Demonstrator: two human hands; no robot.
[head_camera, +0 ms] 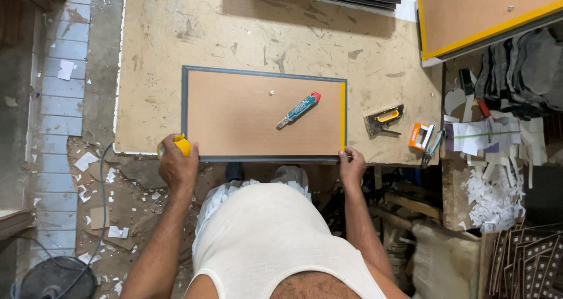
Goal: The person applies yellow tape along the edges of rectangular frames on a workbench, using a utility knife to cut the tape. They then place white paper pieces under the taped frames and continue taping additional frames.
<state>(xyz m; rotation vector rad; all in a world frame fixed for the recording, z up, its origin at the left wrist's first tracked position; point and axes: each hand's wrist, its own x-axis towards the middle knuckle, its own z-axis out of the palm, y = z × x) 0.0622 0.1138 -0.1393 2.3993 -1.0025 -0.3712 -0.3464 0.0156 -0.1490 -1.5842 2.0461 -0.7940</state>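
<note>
Head view.

Nearest the lens: white sleeveless vest [275,240], filling the bottom centre; both forearms reaching out from it toward 12 o'clock.

Left hand [177,165], at 10 o'clock from the vest: clenched around a yellow tape roll [182,144], held just off the near left corner of the frame, seemingly so tape can run along the near edge.

Right hand [352,161], at 2 o'clock from the vest: fingertips pressed on the near right corner of the frame, apparently pinning it or a tape end; grasping nothing that can be made out.

Picture frame [264,114], back side up, brown backing board inside a grey border, lying flat at the near edge of the worktable [164,35]. Yellow tape strip [342,116] already along its right edge; other edges untaped.

Utility knife [299,110], teal with a red end, resting on the backing board within reach; small metal hanger [272,92] at 10 o'clock from it.

Staple gun [384,120], at 3 o'clock from the frame, on the table.

Orange staple box [417,136], further toward 3 o'clock.

Second frame [492,11], yellow-edged, at 1 o'clock.

Paper offcuts [492,193], heaped at 4 o'clock.
</note>
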